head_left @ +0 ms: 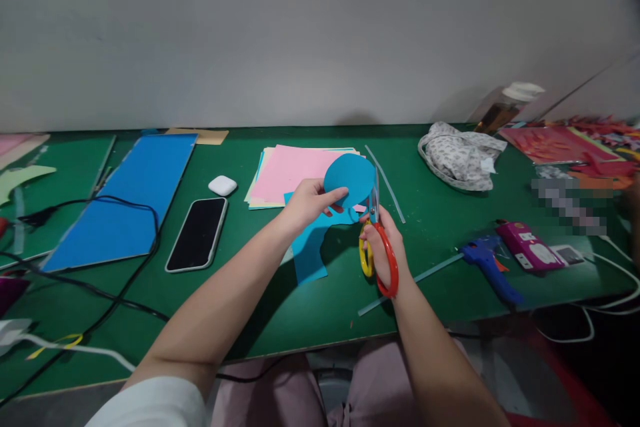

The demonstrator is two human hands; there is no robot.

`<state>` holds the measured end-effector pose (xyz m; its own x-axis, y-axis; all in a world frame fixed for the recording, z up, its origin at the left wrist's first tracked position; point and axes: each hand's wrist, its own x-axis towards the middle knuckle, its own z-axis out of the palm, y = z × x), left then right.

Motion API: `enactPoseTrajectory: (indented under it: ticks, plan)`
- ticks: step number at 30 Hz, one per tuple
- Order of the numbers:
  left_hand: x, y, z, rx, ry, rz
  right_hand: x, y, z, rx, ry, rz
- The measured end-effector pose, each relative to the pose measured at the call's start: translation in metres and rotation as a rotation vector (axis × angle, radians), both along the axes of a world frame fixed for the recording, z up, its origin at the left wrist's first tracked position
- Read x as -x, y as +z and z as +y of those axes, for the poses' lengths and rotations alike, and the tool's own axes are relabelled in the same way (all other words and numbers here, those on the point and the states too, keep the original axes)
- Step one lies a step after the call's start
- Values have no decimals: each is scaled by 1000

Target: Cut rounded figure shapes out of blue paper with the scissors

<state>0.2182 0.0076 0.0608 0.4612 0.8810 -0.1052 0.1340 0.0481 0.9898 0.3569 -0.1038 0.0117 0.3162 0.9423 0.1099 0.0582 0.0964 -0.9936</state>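
My left hand (313,203) pinches the lower left edge of a round piece of blue paper (351,177), thumb on top. In my right hand (387,247) is a pair of scissors (393,260) with one red and one yellow handle loop. Its blades point away from me and stand at the right edge of the blue circle. Below the circle, a curved blue paper offcut (309,257) lies on the table. Behind my left hand is a stack of pink, cream and blue paper sheets (283,177).
Left of my hands lie a phone (197,235), a white case (223,185), a blue board (130,200) and black cables (155,240). To the right are a blue glue gun (487,263), glue sticks (385,183), a purple packet (530,247), a cloth pouch (463,157) and a bottle (510,107).
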Motion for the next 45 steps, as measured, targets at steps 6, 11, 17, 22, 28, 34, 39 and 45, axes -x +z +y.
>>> enactPoseTrajectory:
  ticks: [6,11,17,22,28,34,39,45]
  plan:
    - [3,1,3,-63,25,19,1,0,-1,16,16,-3]
    - [7,1,7,-83,65,-4,2,1,-3,28,14,-30]
    - [10,-2,9,-92,102,-77,3,1,-2,22,5,-43]
    - [6,-5,7,-46,229,-205,6,-2,-2,19,19,-107]
    - [-5,-5,-8,120,123,-338,7,-7,-3,19,40,-163]
    - [-7,-2,-14,-31,186,-269,6,-12,-4,12,111,-151]
    - [-8,1,-16,-93,161,-159,7,-10,-4,-48,98,-110]
    - [-12,-3,-22,-102,109,-94,3,-5,-3,-95,127,-36]
